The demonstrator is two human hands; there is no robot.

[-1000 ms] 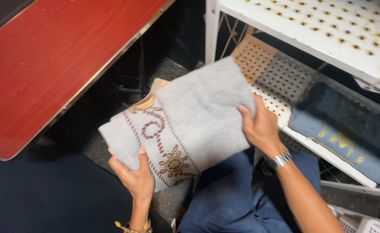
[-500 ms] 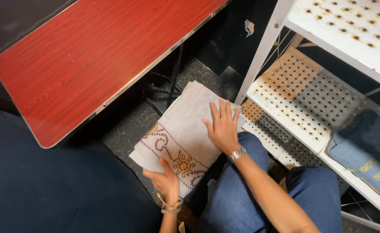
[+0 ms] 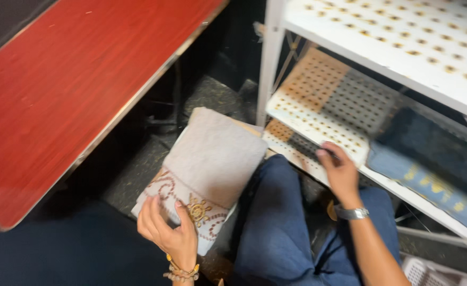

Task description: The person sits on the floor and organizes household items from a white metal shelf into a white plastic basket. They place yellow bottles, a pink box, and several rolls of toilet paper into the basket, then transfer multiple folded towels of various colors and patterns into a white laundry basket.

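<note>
Red tabletop (image 3: 69, 90); blue folded cloth (image 3: 429, 175); white basket (image 3: 435, 271).

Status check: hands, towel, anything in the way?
Left hand flat on folded grey towel, open. Right hand open at white perforated shelf. Nothing blocking.

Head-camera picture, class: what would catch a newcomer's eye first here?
The big red tabletop filling the upper left, then the folded grey towel with gold embroidery at centre, the left hand on its patterned end. At right, the right hand reaches onto a white perforated shelf.
</note>
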